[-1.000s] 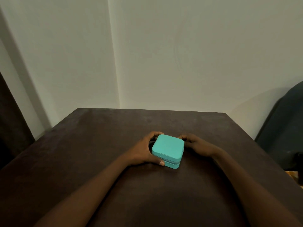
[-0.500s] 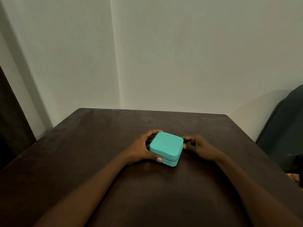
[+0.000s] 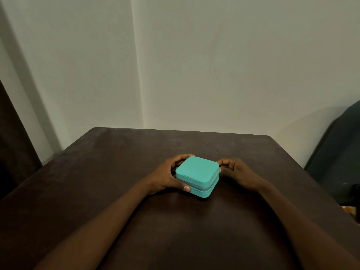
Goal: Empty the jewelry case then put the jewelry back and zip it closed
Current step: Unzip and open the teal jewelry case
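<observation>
A small square teal jewelry case [image 3: 196,172] stands closed in the middle of a dark brown table [image 3: 116,162], turned corner-on to me, with its zip line running round the side. My left hand [image 3: 167,177] wraps the case's left side, thumb on the near edge and fingers curled over the far corner. My right hand [image 3: 236,172] rests at the case's right side, fingertips pinched at the zip seam; the zip pull itself is hidden. No jewelry shows.
A pale wall rises behind the table's far edge. A dark upholstered chair [image 3: 339,162] stands off the table's right side. A dark curtain or panel [image 3: 13,137] hangs at the left.
The case has turned a little counterclockwise between my hands and shifted slightly left. Both hands stayed on its sides.
</observation>
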